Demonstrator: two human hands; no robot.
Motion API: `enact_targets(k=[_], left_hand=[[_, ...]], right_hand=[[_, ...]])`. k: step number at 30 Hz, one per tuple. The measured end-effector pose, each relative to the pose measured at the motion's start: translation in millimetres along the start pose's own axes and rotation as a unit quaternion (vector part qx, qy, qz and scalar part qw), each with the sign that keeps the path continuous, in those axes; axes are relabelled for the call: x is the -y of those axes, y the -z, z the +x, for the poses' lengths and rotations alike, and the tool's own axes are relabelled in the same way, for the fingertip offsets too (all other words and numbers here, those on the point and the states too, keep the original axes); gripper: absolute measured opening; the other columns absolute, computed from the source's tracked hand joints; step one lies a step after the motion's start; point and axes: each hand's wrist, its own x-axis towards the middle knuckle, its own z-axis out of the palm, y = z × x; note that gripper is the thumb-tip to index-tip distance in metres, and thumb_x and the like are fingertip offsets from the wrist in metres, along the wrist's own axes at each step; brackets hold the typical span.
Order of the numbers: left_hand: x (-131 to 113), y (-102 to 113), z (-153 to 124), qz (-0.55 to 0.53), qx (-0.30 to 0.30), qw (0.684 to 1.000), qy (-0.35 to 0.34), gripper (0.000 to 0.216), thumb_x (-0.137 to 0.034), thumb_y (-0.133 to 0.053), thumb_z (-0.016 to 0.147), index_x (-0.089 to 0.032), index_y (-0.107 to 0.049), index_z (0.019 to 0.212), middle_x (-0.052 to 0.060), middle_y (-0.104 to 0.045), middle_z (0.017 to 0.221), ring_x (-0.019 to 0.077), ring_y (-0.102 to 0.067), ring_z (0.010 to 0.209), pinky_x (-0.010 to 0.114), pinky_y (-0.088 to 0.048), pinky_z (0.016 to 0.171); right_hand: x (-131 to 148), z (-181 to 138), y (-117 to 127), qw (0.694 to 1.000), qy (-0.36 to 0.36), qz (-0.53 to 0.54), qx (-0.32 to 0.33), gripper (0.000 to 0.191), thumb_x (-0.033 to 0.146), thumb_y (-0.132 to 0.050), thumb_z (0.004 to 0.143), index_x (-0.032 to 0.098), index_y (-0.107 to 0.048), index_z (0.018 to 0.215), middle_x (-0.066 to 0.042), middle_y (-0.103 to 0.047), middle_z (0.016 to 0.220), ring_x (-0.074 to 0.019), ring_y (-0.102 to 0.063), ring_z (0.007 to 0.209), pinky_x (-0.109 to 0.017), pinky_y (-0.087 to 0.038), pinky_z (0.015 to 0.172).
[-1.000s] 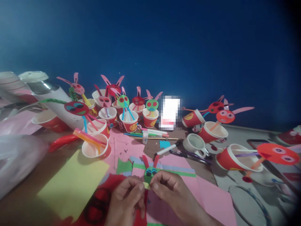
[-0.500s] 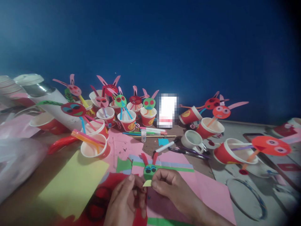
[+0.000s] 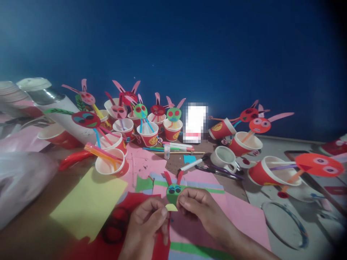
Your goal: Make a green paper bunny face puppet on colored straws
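Observation:
A small half-round piece of yellow paper is pinched at its left end by the thumb and finger of my left hand. Close to its right end, the curled fingers of my right hand press together; whether they grip anything is hidden. Just beyond both hands lies a round green paper face with blue-and-black eyes and two red ears. The yellow piece overlaps the lower edge of that face in view; I cannot tell whether they touch. Pink paper with green and lilac strips lies beneath.
Red-and-white paper cups with paper faces on straws line the back. A grey-white mug, markers and a small bottle stand mid-table. Yellow paper and dark scissors lie left, a ring right.
The yellow piece has passed from my right fingers to my left thumb and finger. My right fingers have drawn slightly right of it. The whole view has shifted a little.

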Motion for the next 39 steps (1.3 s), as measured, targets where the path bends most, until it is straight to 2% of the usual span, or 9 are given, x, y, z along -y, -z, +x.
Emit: enact_targets(k=[5, 10, 14, 17, 22, 27, 34, 39], left_hand=[[0.3, 0.6, -1.2, 0.002, 0.003, 1.0, -0.007, 0.025, -0.034, -0.072, 0.066, -0.016, -0.054, 0.062, -0.006, -0.048, 0.043, 0.0065, -0.042, 0.038, 0.018, -0.031, 0.04], [2.6, -0.7, -0.7, 0.004, -0.002, 1.0, -0.011, 0.024, -0.034, -0.072, 0.065, -0.015, -0.057, 0.063, -0.005, -0.049, 0.043, 0.006, -0.042, 0.036, 0.018, -0.034, 0.04], [3.8, -0.9, 3.6, -0.067, -0.027, 0.997, -0.022, 0.031, -0.044, -0.07, 0.064, -0.015, -0.061, 0.066, 0.0, -0.058, 0.054, 0.0099, -0.047, 0.039, 0.021, -0.036, 0.034], [4.6, 0.5, 5.7, -0.085, -0.011, 0.996, -0.023, 0.035, -0.049, -0.066, 0.067, -0.014, -0.061, 0.064, 0.0, -0.057, 0.052, 0.0099, -0.047, 0.037, 0.02, -0.036, 0.033], [6.5, 2.5, 2.8, -0.041, 0.01, 0.998, -0.041, 0.03, -0.044, -0.067, 0.069, -0.015, -0.062, 0.071, -0.004, -0.051, 0.045, 0.0081, -0.045, 0.038, 0.018, -0.034, 0.037], [4.0, 1.6, -0.7, 0.007, 0.023, 0.999, -0.04, 0.026, -0.035, -0.072, 0.067, -0.015, -0.056, 0.061, -0.005, -0.048, 0.042, 0.0048, -0.04, 0.038, 0.017, -0.032, 0.042], [0.2, -0.8, -3.0, 0.036, -0.002, 0.998, -0.049, 0.03, -0.038, -0.073, 0.063, -0.015, -0.055, 0.058, -0.007, -0.044, 0.041, 0.0042, -0.038, 0.037, 0.016, -0.026, 0.04], [0.7, -0.8, -1.2, 0.053, 0.005, 0.997, -0.054, 0.028, -0.037, -0.07, 0.066, -0.015, -0.056, 0.059, -0.005, -0.046, 0.043, 0.0055, -0.039, 0.039, 0.017, -0.028, 0.041]], right_hand=[[2.4, -1.8, -0.5, 1.0, 0.008, -0.008, 0.017, 0.024, 0.031, -0.054, 0.076, 0.015, -0.051, 0.059, 0.003, -0.046, 0.052, -0.0075, -0.035, 0.048, -0.021, -0.027, 0.048], [-1.5, -3.3, -0.3, 0.999, 0.002, -0.044, 0.021, 0.017, 0.027, -0.059, 0.074, 0.015, -0.054, 0.064, 0.004, -0.045, 0.056, -0.0077, -0.037, 0.052, -0.02, -0.027, 0.05], [-2.5, -2.7, 1.3, 0.999, 0.012, -0.038, 0.011, 0.017, 0.027, -0.057, 0.076, 0.015, -0.052, 0.064, 0.005, -0.043, 0.055, -0.0076, -0.036, 0.051, -0.02, -0.027, 0.049], [-0.5, -2.7, 0.2, 0.999, 0.019, -0.039, 0.011, 0.017, 0.026, -0.056, 0.075, 0.016, -0.051, 0.063, 0.005, -0.041, 0.054, -0.0077, -0.035, 0.051, -0.02, -0.027, 0.049], [1.8, -4.0, -3.8, 0.997, 0.008, -0.072, -0.005, 0.016, 0.024, -0.054, 0.074, 0.016, -0.05, 0.061, 0.005, -0.042, 0.054, -0.0081, -0.034, 0.052, -0.02, -0.027, 0.049], [1.5, -5.2, -3.4, 0.996, 0.013, -0.083, 0.005, 0.017, 0.026, -0.054, 0.075, 0.016, -0.05, 0.062, 0.005, -0.041, 0.055, -0.0084, -0.033, 0.053, -0.02, -0.027, 0.049], [2.3, -6.3, -3.1, 0.995, 0.027, -0.094, 0.006, 0.02, 0.03, -0.054, 0.078, 0.016, -0.052, 0.065, 0.004, -0.043, 0.057, -0.009, -0.036, 0.055, -0.021, -0.029, 0.052], [2.6, -7.7, -2.0, 0.992, 0.036, -0.12, -0.01, 0.018, 0.025, -0.055, 0.077, 0.017, -0.049, 0.062, 0.004, -0.042, 0.057, -0.0086, -0.035, 0.054, -0.021, -0.029, 0.051]])
